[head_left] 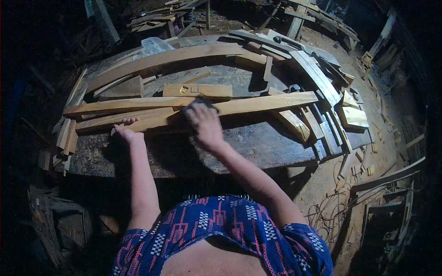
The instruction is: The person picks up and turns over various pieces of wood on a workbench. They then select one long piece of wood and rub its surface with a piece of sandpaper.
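A long pale wooden beam (267,103) lies slantwise across the workbench, its right end higher in view. My left hand (129,131) grips the beam's left end, fingers curled over the top edge. Near the middle of the beam, my right hand (205,124) presses a dark pad (209,105) against the wood, with its fingers laid over it. Most of the pad is hidden under the hand, so its exact kind cannot be made out. Behind the beam sits a shorter wooden block (212,91) with a cut mortise and a marked square.
Further beams (115,106) lie beside and behind the one I hold. A long curved board (170,56) and a clear plastic bag (156,46) are at the back of the workbench (248,147). Metal-looking strips (317,76) and offcuts crowd the right side. Cables (331,207) lie on the floor.
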Motion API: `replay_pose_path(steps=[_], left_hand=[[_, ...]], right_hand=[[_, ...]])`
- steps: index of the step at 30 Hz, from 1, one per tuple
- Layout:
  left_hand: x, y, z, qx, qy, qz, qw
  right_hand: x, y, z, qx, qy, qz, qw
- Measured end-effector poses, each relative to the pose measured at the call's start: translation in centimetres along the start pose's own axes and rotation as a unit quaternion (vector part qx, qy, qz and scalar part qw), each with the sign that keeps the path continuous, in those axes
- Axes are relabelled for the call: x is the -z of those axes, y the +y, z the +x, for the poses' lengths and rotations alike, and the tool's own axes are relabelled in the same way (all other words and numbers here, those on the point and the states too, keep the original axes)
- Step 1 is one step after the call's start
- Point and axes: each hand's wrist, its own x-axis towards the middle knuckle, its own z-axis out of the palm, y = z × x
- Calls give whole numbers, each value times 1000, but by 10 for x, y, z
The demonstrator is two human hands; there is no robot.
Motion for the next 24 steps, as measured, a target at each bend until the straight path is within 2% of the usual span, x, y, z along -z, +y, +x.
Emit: replay_pose_path(steps=[1,2,4,5,6,8,9,10,11,12,13,14,16,17,18,19,21,22,23,24], left_hand=[[-1,0,-2,-4,3,1,1000],[-1,2,-2,-8,7,3,1000],[3,-1,2,6,-28,-11,1000],[-3,-1,-1,21,-23,-18,999],[-5,-3,-2,35,-15,-25,999],[1,-7,2,42,-27,-58,997],[0,-8,-1,46,-27,-53,997],[3,-7,0,37,-41,-42,998],[1,-7,-3,34,-27,-42,998],[-3,-7,-8,32,-14,-44,998],[1,-9,-6,36,-37,-66,996],[5,-12,-3,37,-61,-88,994],[16,-15,6,66,-108,-113,986],[14,-12,2,57,-96,-103,988],[11,-11,-4,51,-85,-92,991],[6,-6,-12,42,-84,-92,991],[-1,2,-28,47,-107,-110,987],[5,0,-24,43,-108,-108,987],[14,-2,-16,46,-124,-113,985],[23,-5,-9,47,-140,-117,982]], right_hand=[[9,-23,1,23,-1,59,998],[10,-20,1,27,-4,62,998],[20,8,-1,97,-29,62,993],[13,42,-8,58,-26,54,997],[35,64,-13,-15,-29,3,999],[60,154,-32,-104,19,21,994],[85,174,-31,-210,18,22,977],[108,180,-35,-196,126,110,966],[122,192,-45,-147,117,-41,981],[131,201,-51,-92,109,-192,971],[123,209,-54,-80,109,-188,973],[103,220,-57,-148,106,-159,970],[66,182,-37,-126,123,-103,979],[49,161,-26,-114,130,-74,982],[21,139,-23,-129,16,-103,986],[14,70,-11,-66,12,-98,993],[-20,-10,10,-4,-27,-20,999],[-49,-36,22,35,-18,80,996],[-34,-79,37,104,-57,121,985],[-62,-100,51,148,-87,65,983]])
